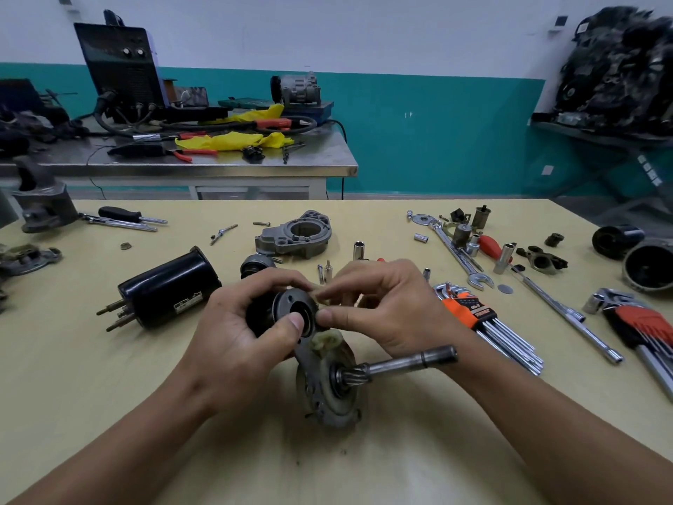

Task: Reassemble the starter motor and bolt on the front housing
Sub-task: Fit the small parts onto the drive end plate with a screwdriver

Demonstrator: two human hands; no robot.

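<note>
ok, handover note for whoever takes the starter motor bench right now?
Left hand: holds the round black part, thumb on its face.
Right hand: fingertips pinch at that part's rim; whether they hold anything is unclear.
Plate with pinion shaft sits in front of the hands.
Black motor body lies left; front housing behind, not fitted.
Left: finish assembly, bolt on the housing.

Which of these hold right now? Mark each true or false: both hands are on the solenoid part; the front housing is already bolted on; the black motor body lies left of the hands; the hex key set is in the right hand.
1. Both the left hand and right hand are on the round solenoid part: true.
2. The front housing is bolted on: false, it lies loose on the table behind the hands.
3. The black motor body lies left of the hands: true.
4. The hex key set is in the right hand: false, it lies on the table.
</note>
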